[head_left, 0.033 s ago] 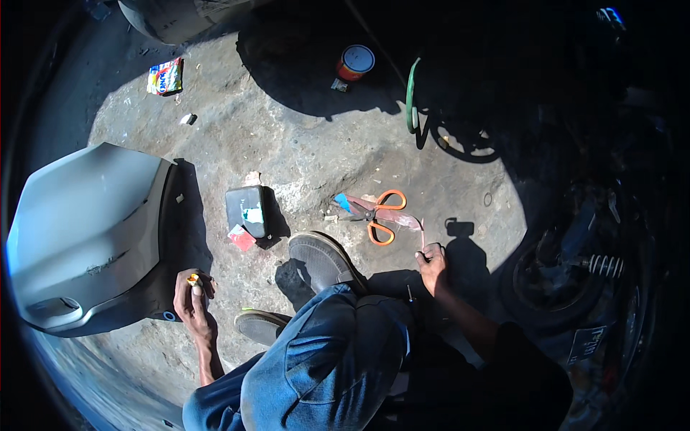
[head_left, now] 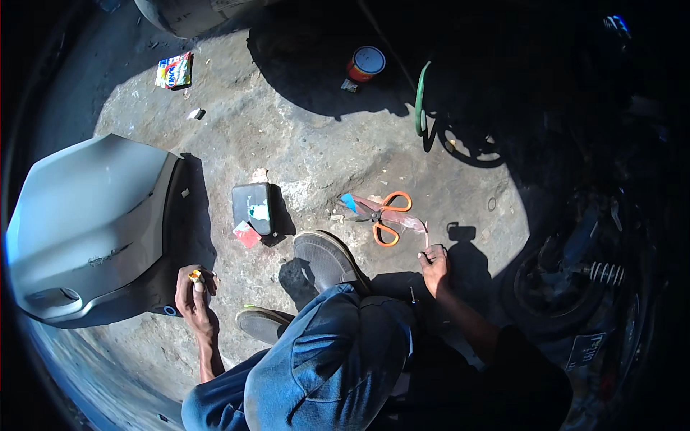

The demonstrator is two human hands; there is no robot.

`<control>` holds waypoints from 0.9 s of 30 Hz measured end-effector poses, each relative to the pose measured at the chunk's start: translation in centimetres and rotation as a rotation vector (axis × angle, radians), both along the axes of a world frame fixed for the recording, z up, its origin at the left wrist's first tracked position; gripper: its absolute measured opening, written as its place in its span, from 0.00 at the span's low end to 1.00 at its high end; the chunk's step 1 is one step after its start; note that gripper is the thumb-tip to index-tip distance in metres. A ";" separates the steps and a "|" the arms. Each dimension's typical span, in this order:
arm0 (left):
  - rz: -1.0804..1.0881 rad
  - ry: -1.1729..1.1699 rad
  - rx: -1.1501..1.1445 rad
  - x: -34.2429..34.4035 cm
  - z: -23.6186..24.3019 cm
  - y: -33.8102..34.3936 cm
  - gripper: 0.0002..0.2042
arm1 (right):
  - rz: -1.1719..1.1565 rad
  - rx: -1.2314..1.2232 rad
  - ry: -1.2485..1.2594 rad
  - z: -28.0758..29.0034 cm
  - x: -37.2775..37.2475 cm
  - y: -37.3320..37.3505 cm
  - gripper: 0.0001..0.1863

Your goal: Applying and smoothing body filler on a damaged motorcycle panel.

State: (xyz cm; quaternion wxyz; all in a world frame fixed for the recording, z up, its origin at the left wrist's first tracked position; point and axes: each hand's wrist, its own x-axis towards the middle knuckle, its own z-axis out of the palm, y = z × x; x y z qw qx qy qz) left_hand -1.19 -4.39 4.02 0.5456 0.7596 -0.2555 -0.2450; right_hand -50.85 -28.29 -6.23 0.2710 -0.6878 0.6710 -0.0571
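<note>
My left hand (head_left: 195, 291), low on the left beside a grey panel (head_left: 93, 208), pinches a small yellow object (head_left: 195, 276). My right hand (head_left: 435, 269), right of my shoe (head_left: 323, 258), grips the thin end of a pale pink strip (head_left: 426, 237). That strip joins a wider reddish piece with a blue end (head_left: 348, 202), on which orange-handled scissors (head_left: 395, 202) lie. Left of the scissors is a dark rectangular case (head_left: 250, 201) with a red card (head_left: 246, 233) at its corner.
A red can (head_left: 366, 63), a green curved strip (head_left: 420, 100) and a colourful packet (head_left: 174, 72) lie farther off. A large rounded object (head_left: 180, 18) stands at the top. A dark motorbike with a coil spring (head_left: 606, 270) and wheel fills the right side, in shadow.
The view has shifted slightly, so most things sit a little to the right in the picture. Both hands keep their grips.
</note>
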 end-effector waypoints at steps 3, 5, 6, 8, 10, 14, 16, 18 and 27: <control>0.141 -0.082 -0.013 1.3 1.6 1.6 0.14 | 0.051 0.430 0.080 2.9 6.8 -1.6 0.16; 0.314 -0.003 -0.148 2.4 0.7 3.8 0.14 | 0.141 0.282 -0.134 1.4 7.9 -1.2 0.16; 0.401 -0.028 -0.198 2.8 0.2 3.9 0.14 | 0.257 0.198 -0.245 -0.3 7.7 -2.3 0.12; 0.530 -0.075 -0.208 2.6 -0.9 5.0 0.11 | 0.294 0.134 -0.173 0.6 9.1 -2.5 0.11; 0.581 -0.141 -0.158 2.4 -0.5 7.3 0.08 | 0.362 0.175 -0.076 0.0 9.9 -2.7 0.14; 0.601 -0.278 0.066 -1.4 -1.5 12.6 0.11 | 0.629 0.130 0.046 -3.7 11.5 -3.7 0.18; 0.680 -0.133 0.141 -5.3 -2.6 13.9 0.12 | 0.725 0.202 0.001 -4.6 14.3 -4.3 0.19; 0.792 -0.016 0.178 -8.8 -4.6 15.2 0.13 | 0.800 0.274 -0.048 -5.7 17.0 -3.9 0.19; 0.816 0.193 0.183 -13.4 -6.9 13.2 0.15 | 0.996 0.588 -0.127 -6.3 24.4 -2.3 0.22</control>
